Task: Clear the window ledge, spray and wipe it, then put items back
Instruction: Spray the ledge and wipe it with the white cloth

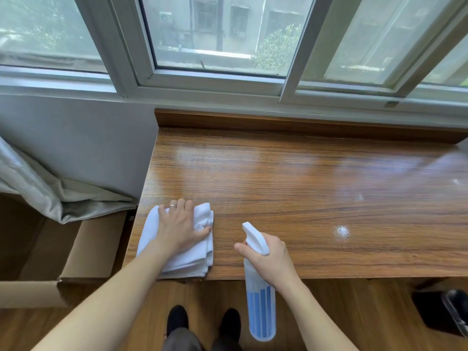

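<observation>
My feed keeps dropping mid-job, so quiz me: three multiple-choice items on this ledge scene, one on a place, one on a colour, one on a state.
1. Where does the folded white cloth lie?
A. on the wooden ledge's near left corner
B. in the cardboard box
C. on the floor

2. What colour is the liquid in the clear plastic spray bottle?
A. green
B. blue
C. yellow

3. What is the right hand doing?
A. resting flat on the ledge
B. hanging idle
C. gripping the bottle's neck

Answers: 1 A, the left hand presses the cloth onto the brown wooden ledge by its left edge. 2 B, blue shows through the lower half. 3 C, fingers wrap below the white trigger head.
</observation>
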Tool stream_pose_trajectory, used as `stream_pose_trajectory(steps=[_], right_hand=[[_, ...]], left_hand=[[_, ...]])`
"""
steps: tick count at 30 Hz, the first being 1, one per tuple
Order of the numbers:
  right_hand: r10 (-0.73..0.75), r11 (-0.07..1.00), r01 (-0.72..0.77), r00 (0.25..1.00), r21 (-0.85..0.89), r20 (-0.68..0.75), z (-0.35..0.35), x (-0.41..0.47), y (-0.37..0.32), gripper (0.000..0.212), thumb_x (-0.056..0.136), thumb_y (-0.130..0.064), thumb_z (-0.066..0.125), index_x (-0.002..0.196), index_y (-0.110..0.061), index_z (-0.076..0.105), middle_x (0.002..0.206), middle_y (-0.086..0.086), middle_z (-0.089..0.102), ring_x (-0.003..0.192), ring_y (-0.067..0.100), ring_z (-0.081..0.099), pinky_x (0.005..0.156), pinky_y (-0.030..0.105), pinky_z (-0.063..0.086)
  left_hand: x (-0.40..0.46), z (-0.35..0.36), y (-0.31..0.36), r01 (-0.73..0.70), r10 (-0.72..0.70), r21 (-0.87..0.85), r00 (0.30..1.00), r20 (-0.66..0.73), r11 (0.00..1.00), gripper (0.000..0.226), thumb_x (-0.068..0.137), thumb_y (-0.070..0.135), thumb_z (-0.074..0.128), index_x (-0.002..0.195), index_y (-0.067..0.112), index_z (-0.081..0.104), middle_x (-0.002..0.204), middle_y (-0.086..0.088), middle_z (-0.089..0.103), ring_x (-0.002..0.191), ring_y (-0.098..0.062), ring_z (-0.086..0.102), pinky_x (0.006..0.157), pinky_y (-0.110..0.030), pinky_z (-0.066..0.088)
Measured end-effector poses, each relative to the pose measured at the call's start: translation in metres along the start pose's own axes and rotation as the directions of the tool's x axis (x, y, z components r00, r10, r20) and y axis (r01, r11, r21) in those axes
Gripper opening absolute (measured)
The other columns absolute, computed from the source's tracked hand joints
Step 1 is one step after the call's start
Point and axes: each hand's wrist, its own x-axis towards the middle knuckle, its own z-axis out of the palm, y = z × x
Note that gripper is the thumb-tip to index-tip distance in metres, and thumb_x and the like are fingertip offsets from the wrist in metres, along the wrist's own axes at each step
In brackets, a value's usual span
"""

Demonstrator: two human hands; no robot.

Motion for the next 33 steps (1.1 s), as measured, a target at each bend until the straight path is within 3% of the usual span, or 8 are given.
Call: stream_pose_trajectory(steps=[3, 6, 8, 11, 15, 19, 24, 33], right_hand=[[-0.015, 0.999, 0.015, 1.000, -0.036, 0.020, -0.003, -0.007, 0.008, 0.043, 0.083, -0.051, 0.073, 0.080, -0.008, 0.065, 0.065, -0.004, 0.055, 0.058, 0.005, 0.047, 0.058, 0.023, 0.039], [-0.012, 0.998, 0.015, 0.999, -0.055, 0.050, -0.004, -0.012, 0.017, 0.046, 0.082, -0.052, 0.072, 0.081, -0.006, 0.064, 0.065, -0.004, 0.054, 0.057, 0.004, 0.046, 0.057, 0.022, 0.038], [-0.004, 0.998, 0.009, 0.998, -0.069, 0.069, -0.003, -0.014, 0.021, 0.049, 0.080, -0.055, 0.071, 0.081, -0.007, 0.063, 0.065, -0.004, 0.053, 0.058, 0.004, 0.046, 0.057, 0.023, 0.038], [0.005, 0.995, 0.004, 0.996, -0.097, 0.093, -0.001, -0.015, 0.025, 0.051, 0.078, -0.058, 0.069, 0.076, -0.008, 0.060, 0.063, -0.004, 0.052, 0.057, 0.005, 0.045, 0.057, 0.026, 0.038], [0.011, 0.988, 0.007, 0.993, -0.153, 0.115, -0.002, -0.013, 0.024, 0.043, 0.082, -0.052, 0.070, 0.063, -0.019, 0.050, 0.059, -0.005, 0.047, 0.054, 0.006, 0.042, 0.056, 0.025, 0.035], [0.000, 0.993, 0.013, 0.994, -0.119, 0.110, -0.006, -0.012, 0.022, 0.040, 0.081, -0.052, 0.072, 0.068, -0.017, 0.057, 0.063, -0.006, 0.053, 0.057, 0.006, 0.046, 0.056, 0.023, 0.037], [0.020, 0.977, 0.007, 0.992, -0.212, 0.126, -0.007, -0.011, 0.021, 0.045, 0.081, -0.055, 0.069, 0.061, -0.022, 0.045, 0.059, -0.006, 0.046, 0.055, 0.008, 0.042, 0.056, 0.027, 0.035], [-0.008, 0.998, 0.012, 0.998, -0.058, 0.057, -0.019, -0.003, 0.022, 0.042, 0.080, -0.052, 0.072, 0.065, -0.017, 0.054, 0.061, -0.005, 0.052, 0.057, 0.006, 0.045, 0.058, 0.027, 0.037]], left_hand=[[0.024, -0.003, -0.003, 0.059, -0.062, 0.029, 0.993, 0.099, 0.998, 0.080, 0.065, 0.081, 0.027, 0.100, 0.013, 0.050, 0.102, -0.005, 0.052, 0.099, -0.032, 0.057, 0.088, -0.053, 0.033], [0.020, 0.000, 0.003, 0.081, -0.083, 0.031, 0.991, 0.103, 0.996, 0.085, 0.067, 0.083, 0.025, 0.107, 0.014, 0.054, 0.110, -0.005, 0.053, 0.108, -0.033, 0.055, 0.096, -0.069, 0.028], [0.005, 0.002, 0.007, 0.103, -0.100, -0.019, 0.988, 0.118, 0.995, 0.090, 0.066, 0.085, 0.027, 0.122, 0.019, 0.050, 0.124, -0.001, 0.048, 0.124, -0.031, 0.044, 0.101, -0.077, 0.013], [-0.013, -0.001, 0.009, 0.168, -0.146, -0.109, 0.972, 0.186, 0.980, 0.102, 0.061, 0.089, 0.026, 0.143, 0.029, 0.029, 0.143, 0.007, 0.030, 0.142, -0.021, 0.018, 0.105, -0.076, -0.004], [-0.022, -0.004, 0.011, 0.165, -0.142, -0.114, 0.972, 0.188, 0.980, 0.103, 0.059, 0.088, 0.027, 0.143, 0.029, 0.028, 0.142, 0.007, 0.031, 0.142, -0.020, 0.017, 0.107, -0.075, -0.003], [-0.029, 0.001, 0.012, 0.129, -0.117, -0.087, 0.985, 0.129, 0.988, 0.096, 0.064, 0.086, 0.033, 0.137, 0.024, 0.040, 0.136, 0.002, 0.045, 0.134, -0.025, 0.034, 0.104, -0.077, 0.006], [-0.039, 0.005, 0.011, 0.118, -0.112, -0.061, 0.989, 0.094, 0.991, 0.084, 0.067, 0.083, 0.041, 0.127, 0.023, 0.045, 0.124, 0.002, 0.053, 0.121, -0.026, 0.046, 0.098, -0.077, 0.018], [-0.079, 0.012, 0.050, 0.082, -0.081, -0.041, 0.996, 0.027, 0.996, 0.083, 0.067, 0.079, 0.048, 0.124, 0.019, 0.051, 0.118, 0.001, 0.051, 0.114, -0.029, 0.048, 0.098, -0.075, 0.017]])
